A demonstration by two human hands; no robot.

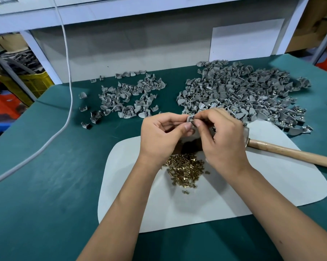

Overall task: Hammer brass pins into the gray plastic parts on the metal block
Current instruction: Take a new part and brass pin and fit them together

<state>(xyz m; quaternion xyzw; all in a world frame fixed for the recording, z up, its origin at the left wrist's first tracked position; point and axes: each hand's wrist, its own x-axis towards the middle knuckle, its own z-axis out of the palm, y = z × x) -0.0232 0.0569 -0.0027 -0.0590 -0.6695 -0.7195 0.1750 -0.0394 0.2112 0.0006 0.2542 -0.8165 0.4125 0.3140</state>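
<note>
My left hand (pixel 161 135) and my right hand (pixel 222 136) meet above the white mat (pixel 271 187), and together they pinch one small gray plastic part (pixel 190 118) between thumbs and fingertips. Whether a pin sits in it is too small to tell. A heap of brass pins (pixel 186 169) lies on the mat just below my wrists. The hammer lies to the right, its wooden handle (pixel 290 153) pointing right and its head mostly hidden behind my right hand. The metal block (pixel 189 145) shows only as a dark patch under my hands.
A large pile of gray parts (pixel 243 93) covers the green table at the back right. A smaller scattered pile of gray parts (pixel 128 99) lies at the back left. A white cable (pixel 69 102) runs down the left side. A white shelf frame (pixel 121 8) stands behind.
</note>
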